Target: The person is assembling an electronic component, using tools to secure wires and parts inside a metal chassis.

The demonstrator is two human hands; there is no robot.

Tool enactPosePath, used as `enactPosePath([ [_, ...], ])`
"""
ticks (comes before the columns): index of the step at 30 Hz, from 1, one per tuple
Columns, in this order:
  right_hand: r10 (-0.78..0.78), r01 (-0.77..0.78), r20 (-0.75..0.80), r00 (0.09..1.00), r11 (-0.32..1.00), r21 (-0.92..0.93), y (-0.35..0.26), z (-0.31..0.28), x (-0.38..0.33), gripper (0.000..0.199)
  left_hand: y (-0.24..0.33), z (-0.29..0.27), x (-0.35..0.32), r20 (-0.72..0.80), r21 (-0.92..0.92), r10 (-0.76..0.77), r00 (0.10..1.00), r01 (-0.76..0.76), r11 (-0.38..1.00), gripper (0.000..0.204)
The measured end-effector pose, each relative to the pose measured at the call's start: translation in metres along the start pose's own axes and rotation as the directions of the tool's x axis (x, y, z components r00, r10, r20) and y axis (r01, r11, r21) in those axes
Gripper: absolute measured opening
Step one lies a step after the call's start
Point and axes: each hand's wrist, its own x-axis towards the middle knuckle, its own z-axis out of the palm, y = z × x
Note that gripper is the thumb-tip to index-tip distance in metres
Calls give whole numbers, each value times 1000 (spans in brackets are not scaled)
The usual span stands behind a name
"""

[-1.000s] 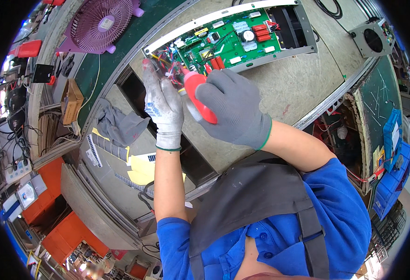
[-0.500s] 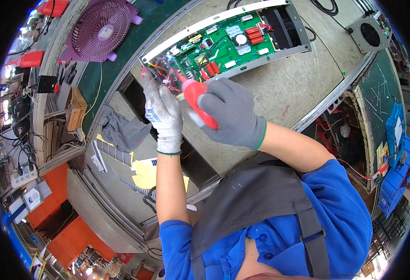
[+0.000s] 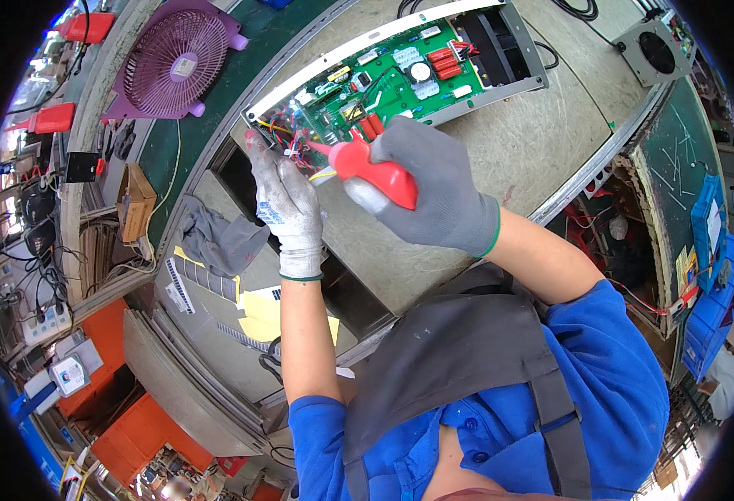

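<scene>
A green circuit board [image 3: 392, 79] sits in a grey metal tray [image 3: 524, 58] on the workbench. My right hand [image 3: 433, 188], in a grey glove, grips a red-handled screwdriver [image 3: 371, 171] whose tip points at the board's near left end. My left hand [image 3: 283, 200], in a white and grey glove, rests at the tray's left corner, its fingers among the coloured wires [image 3: 287, 138] there.
A purple fan [image 3: 175, 63] lies to the left of the bench. A grey cloth [image 3: 216, 238] and yellow papers [image 3: 262, 313] lie on a lower shelf. A small square fan [image 3: 655, 50] sits at the far right, blue bins [image 3: 709, 242] beyond it.
Both hands and the screwdriver have stayed at the board's left end; the view has shifted slightly, and the screwdriver tip has edged closer to the wires.
</scene>
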Motion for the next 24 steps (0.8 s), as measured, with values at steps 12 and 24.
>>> enactPosePath([
  [12,-87,104,92,992,974,-200,1,16,9,34,5,-4,-1,116,-143,-189,975,204,968,54],
  [24,-68,85,133,989,989,-122,10,14,18,36,5,-1,1,25,-7,-33,999,33,999,62],
])
